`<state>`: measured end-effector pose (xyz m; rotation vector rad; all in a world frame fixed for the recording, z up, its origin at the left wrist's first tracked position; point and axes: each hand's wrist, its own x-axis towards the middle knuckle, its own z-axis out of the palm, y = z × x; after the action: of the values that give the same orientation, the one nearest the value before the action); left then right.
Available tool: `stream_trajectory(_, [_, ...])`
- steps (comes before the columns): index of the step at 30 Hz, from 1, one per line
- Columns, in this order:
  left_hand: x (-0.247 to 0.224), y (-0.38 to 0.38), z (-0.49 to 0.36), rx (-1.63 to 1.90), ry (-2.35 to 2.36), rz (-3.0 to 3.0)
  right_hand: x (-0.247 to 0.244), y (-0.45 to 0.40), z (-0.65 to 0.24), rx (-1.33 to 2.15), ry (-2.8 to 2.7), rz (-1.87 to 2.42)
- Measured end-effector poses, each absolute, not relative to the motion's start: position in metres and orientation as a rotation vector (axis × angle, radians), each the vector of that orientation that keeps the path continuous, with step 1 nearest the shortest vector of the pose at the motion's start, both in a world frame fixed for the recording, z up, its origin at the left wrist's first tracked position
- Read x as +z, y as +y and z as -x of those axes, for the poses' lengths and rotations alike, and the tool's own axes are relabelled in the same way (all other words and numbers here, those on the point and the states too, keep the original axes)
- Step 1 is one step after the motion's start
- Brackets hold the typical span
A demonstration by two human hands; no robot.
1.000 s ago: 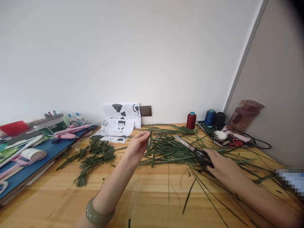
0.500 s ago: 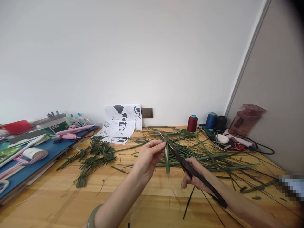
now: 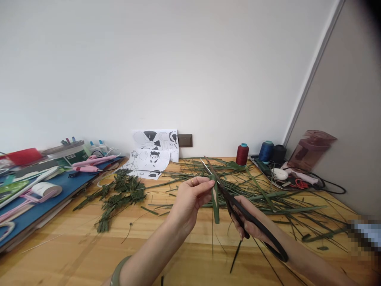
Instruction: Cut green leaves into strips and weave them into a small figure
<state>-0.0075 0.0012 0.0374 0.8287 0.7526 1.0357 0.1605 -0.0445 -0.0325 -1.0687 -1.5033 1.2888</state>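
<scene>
My left hand [image 3: 190,198] pinches the top of a small folded green leaf piece [image 3: 216,206], which hangs down and shows a pale patch. Black-handled scissors [image 3: 235,204] are in my right hand [image 3: 247,220], pointing up and to the left. Their blades are a little apart, and the leaf's upper end lies at them, just beside my left fingertips. Behind both hands, long green leaf strips [image 3: 262,196] are spread over the wooden table [image 3: 190,262].
Dried leafy sprigs [image 3: 122,192] and printed sheets [image 3: 153,159] lie left of centre. A blue board [image 3: 70,186] with pink glue guns stands farther left. At the back right are a red thread spool [image 3: 242,155], a tray of small items and a pinkish container [image 3: 312,149].
The leaf piece and my left hand have shifted slightly right. The scissor blades have opened a little wider, and the view has moved slightly.
</scene>
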Motion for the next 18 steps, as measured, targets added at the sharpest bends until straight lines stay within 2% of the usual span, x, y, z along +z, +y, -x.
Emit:
stream_trajectory(7, [0.038, -0.003, 0.008, 1.038, 0.732, -0.823, -0.031, -0.045, -0.159, 1.306, -1.494, 1.070])
stream_trajectory(18, [0.040, 0.000, 0.008, 1.053, 0.729, -0.834, 0.011, -0.071, -0.159, 1.258, -1.631, 1.091])
